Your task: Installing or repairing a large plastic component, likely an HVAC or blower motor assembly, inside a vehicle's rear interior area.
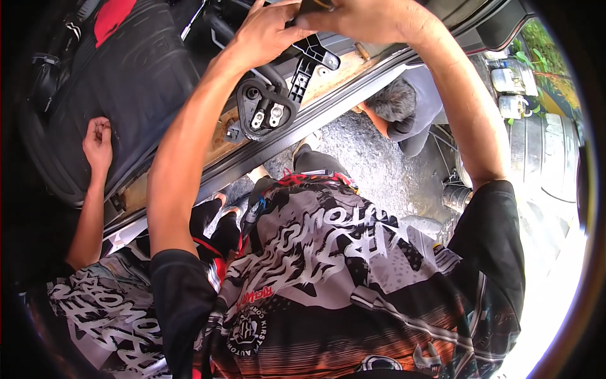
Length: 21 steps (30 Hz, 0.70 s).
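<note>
Both my hands are raised to the top edge of the view, over a vehicle's metal ledge. My left hand (268,31) has its fingers curled, its thumb against a dark piece (315,6) that is mostly cut off by the edge. From the other side my right hand (363,20), slightly smeared, closes on the same piece; its kind cannot be made out. Just below hangs a black plastic bracket (303,79) with slots. Beside it, under my left wrist, are a black hose (273,77) and an oval black rubber-edged plate with two metal pipe fittings (268,117).
At left, a co-worker's hand (98,148) rests by a large dark padded panel (136,82) with a red patch (112,22). Another person (413,104) crouches on the ground beyond the sill (315,107). Plastic jugs (512,82) and a drum (546,155) stand at right.
</note>
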Motion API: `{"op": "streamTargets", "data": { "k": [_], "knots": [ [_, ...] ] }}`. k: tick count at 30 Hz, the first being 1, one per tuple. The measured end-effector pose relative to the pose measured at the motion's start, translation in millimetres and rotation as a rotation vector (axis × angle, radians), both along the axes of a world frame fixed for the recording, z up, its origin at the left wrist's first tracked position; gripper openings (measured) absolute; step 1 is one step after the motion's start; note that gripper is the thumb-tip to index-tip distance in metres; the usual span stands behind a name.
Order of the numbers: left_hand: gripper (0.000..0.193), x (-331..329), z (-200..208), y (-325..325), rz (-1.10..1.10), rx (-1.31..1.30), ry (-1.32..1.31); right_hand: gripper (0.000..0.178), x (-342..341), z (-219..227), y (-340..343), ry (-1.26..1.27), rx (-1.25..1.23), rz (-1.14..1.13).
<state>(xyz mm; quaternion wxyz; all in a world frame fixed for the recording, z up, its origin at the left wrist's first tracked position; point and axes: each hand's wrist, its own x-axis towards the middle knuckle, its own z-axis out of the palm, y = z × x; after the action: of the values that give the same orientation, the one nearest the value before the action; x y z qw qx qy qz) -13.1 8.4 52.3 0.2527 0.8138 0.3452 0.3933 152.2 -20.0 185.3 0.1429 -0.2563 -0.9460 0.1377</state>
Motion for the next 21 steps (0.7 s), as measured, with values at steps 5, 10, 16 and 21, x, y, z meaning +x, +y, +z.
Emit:
{"op": "streamTargets", "data": {
  "k": [5,10,16,21],
  "knots": [
    [0.036,24.2,12.9,-10.4,0.005,0.004,0.007,0.021,-5.0,5.6,0.2,-0.258,0.01,-0.472],
    [0.035,6.4,14.7,-3.0,-0.012,0.002,0.018,0.026,12.3,1.7,5.5,-0.185,-0.02,-0.206],
    [0.034,15.8,17.4,-4.2,-0.016,-0.008,0.02,0.026,-1.5,7.6,-2.7,-0.116,-0.054,-0.396],
    [0.033,1.4,18.3,-1.4,-0.011,-0.017,0.026,0.027,6.3,12.7,5.6,-0.161,-0.215,-0.29]
  ]
}}
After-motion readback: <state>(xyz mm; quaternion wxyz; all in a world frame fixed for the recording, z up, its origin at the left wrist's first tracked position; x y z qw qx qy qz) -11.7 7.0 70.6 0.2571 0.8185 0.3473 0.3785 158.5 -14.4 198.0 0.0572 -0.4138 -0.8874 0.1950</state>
